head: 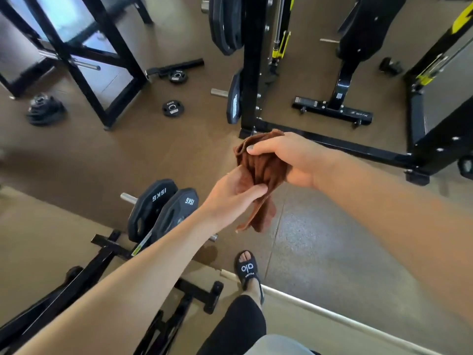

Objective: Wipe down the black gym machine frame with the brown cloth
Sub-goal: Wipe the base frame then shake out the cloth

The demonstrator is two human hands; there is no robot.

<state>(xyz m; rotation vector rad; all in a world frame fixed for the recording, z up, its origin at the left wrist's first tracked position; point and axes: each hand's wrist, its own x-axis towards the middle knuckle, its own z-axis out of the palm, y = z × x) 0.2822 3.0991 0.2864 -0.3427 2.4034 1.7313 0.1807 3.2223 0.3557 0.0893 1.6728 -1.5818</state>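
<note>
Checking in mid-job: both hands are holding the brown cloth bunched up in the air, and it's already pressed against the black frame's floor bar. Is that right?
Not quite. Both the left hand and the right hand do grip the bunched brown cloth, but the head view shows it held in the air, above the floor and short of the black frame's floor bar, not pressed against it.

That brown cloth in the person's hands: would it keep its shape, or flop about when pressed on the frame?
Probably floppy: the brown cloth bunches between the left hand and right hand, and its tail hangs limp. It looks light, held by fingertips. Its soft nap should likely grip rather than slip.
</note>
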